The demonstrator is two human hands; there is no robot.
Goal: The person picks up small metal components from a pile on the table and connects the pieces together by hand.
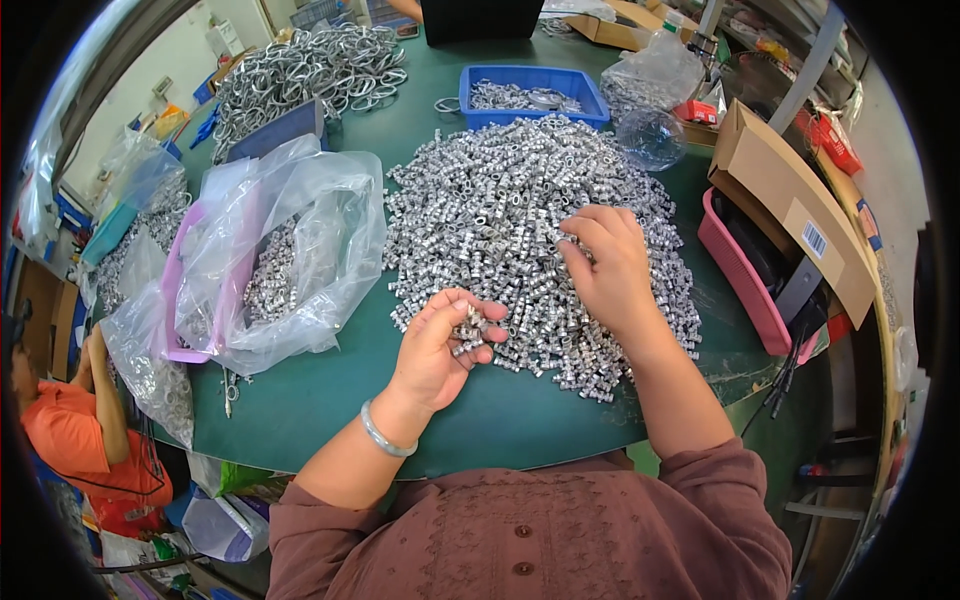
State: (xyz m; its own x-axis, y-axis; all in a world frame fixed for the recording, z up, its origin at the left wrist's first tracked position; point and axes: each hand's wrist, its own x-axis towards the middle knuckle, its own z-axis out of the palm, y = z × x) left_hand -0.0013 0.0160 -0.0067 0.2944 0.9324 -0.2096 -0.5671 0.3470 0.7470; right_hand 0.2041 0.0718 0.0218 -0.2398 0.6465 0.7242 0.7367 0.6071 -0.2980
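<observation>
A wide heap of small silver metal fittings (520, 200) covers the middle of the green table (500, 430). My left hand (440, 345), with a pale bangle on its wrist, is palm up at the heap's near left edge. Its fingers curl round a few of the small metal fittings (468, 330). Over the right part of the heap is my right hand (610, 260), its fingers bent down toward the pieces. Thumb and index finger come near each other there; whether a piece is between them I cannot make out.
Left of the heap stands a pink-purple basket (185, 270) lined with a clear plastic bag (345, 240), holding more fittings. Behind are a blue tray (465, 95) and a pile of metal rings (310, 75). A pink basket (745, 270) and cardboard box (790, 200) stand right. Someone in orange (75, 430) sits left.
</observation>
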